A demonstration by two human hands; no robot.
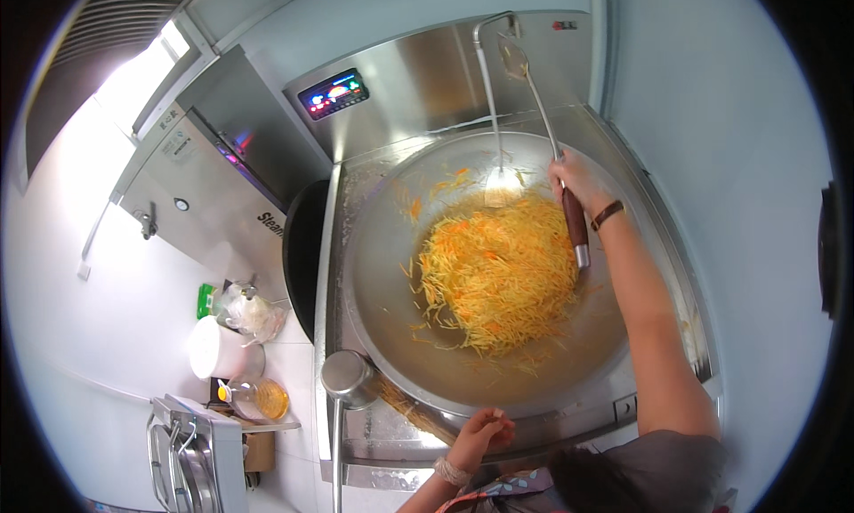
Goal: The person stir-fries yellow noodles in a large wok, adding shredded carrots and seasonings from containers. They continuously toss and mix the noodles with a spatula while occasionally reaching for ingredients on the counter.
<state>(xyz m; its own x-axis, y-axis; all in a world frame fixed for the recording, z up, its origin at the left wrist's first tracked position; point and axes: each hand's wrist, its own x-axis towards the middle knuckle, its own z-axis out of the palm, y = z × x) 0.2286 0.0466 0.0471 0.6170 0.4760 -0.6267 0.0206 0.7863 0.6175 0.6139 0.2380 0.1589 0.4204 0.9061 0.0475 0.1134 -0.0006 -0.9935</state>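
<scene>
My right hand [579, 179] grips a long metal utensil [544, 113] where its shaft meets the dark wooden handle [574, 223]. The utensil's blurred, rounded head points up and away, close to the swing faucet [482, 43]. Below that hand, a big metal wok [393, 293] holds a heap of shredded yellow and orange vegetables [497, 273]. A pale straight streak runs from the faucet to a bright patch in the wok; I cannot tell whether it is water or a tool. My left hand [482, 436], loosely curled, hovers by the wok's near rim with nothing visible in it.
A metal pot-like vessel [348, 377] with a long handle stands on the stove's left corner. Left of the stove are a large black pan [308, 263], a steel steam cabinet [193, 186], a white bucket [223, 349] and an oil jug [257, 398]. Walls border the back and right.
</scene>
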